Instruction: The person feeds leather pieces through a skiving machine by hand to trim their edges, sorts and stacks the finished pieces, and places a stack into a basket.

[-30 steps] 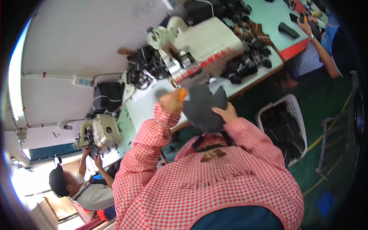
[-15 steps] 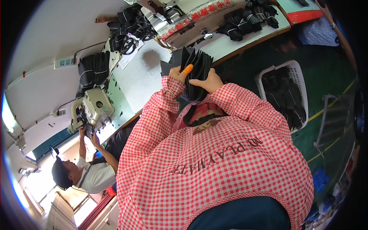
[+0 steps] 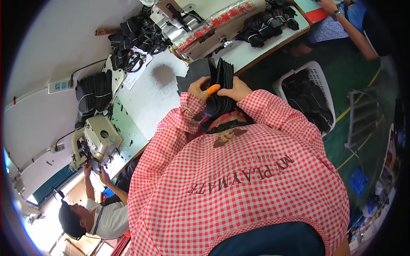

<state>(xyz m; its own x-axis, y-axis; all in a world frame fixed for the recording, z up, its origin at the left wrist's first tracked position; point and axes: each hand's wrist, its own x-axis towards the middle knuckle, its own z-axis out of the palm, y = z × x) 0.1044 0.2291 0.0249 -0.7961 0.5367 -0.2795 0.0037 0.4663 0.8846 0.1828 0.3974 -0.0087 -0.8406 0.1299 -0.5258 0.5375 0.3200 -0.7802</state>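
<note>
Okay, both hands are on a thick stack of dark grey-to-black flat cut pieces (image 3: 224, 76), upper centre of the frame, in front of the chest and by the edge of the white worktable (image 3: 141, 100). Left hand (image 3: 197, 88) has the left side, with an orange rubbery fingertip cover (image 3: 213, 89) on what looks like the thumb. Right hand (image 3: 237, 90) has the right side, thumb laid toward that orange tip. Fingers narrow on the stack both sides; those behind it I can't see. Leaves are fanned, not squared up. Handling, my read: each leaf light and bendy, the whole stack heavier and springy, hardly fragile. Fabric or thin foam, can't tell which. Leaves could slide on each other, so best hold is through the full thickness from both sides, thumbs in front. Containers: white perforated plastic basket (image 3: 319, 76), right of frame on the dark green floor (image 3: 351, 73), holding black soft-looking bundles (image 3: 305, 100), some with pale ties. More tied black bundles (image 3: 263, 26) sit loose on the table at top, right of the beige sewing machine (image 3: 222, 37). Strapped black stack (image 3: 95, 90) at left, no container.
</note>
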